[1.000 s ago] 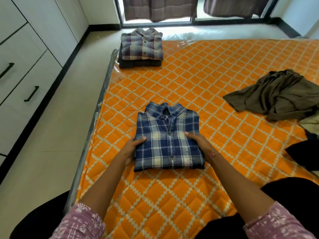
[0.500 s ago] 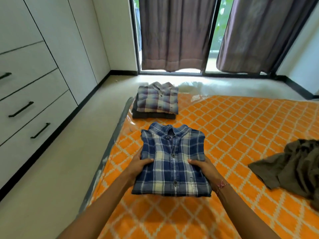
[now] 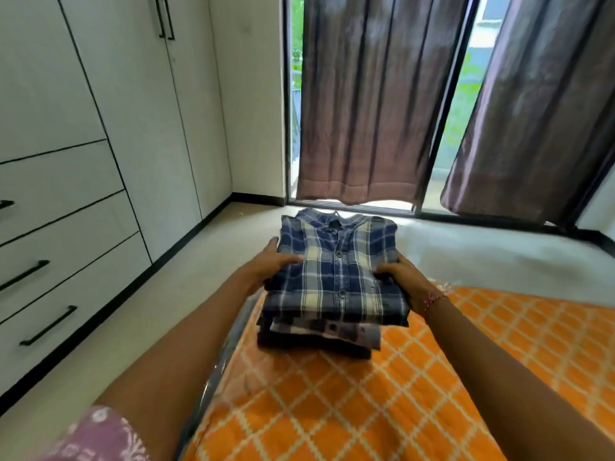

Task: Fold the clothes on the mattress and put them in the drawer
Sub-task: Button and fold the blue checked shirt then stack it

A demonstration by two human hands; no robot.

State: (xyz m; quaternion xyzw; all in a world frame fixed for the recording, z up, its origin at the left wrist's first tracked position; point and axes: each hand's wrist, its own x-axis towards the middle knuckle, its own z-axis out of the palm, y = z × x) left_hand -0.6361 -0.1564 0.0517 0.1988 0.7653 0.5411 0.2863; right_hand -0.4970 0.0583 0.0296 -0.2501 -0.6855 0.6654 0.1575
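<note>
A folded blue plaid shirt (image 3: 336, 267) sits on top of the pile of folded clothes (image 3: 319, 334) at the far left corner of the orange quilted mattress (image 3: 382, 404). My left hand (image 3: 273, 261) grips the shirt's left edge, thumb on top. My right hand (image 3: 404, 281) grips its right edge in the same way. Under the blue shirt I see the edge of a paler plaid shirt and a dark garment. The white drawers (image 3: 63, 261) with black handles are shut on the left wall.
Bare floor (image 3: 159, 314) runs between the mattress and the wardrobe (image 3: 133, 94). Brown curtains (image 3: 372, 104) hang over the glass door ahead. Clear plastic covers the mattress's left edge.
Both hands lifted the blue plaid shirt off the mattress and carried it forward onto the pile of folded clothes. My view rose toward the curtains; the unfolded olive garment has left the frame.
</note>
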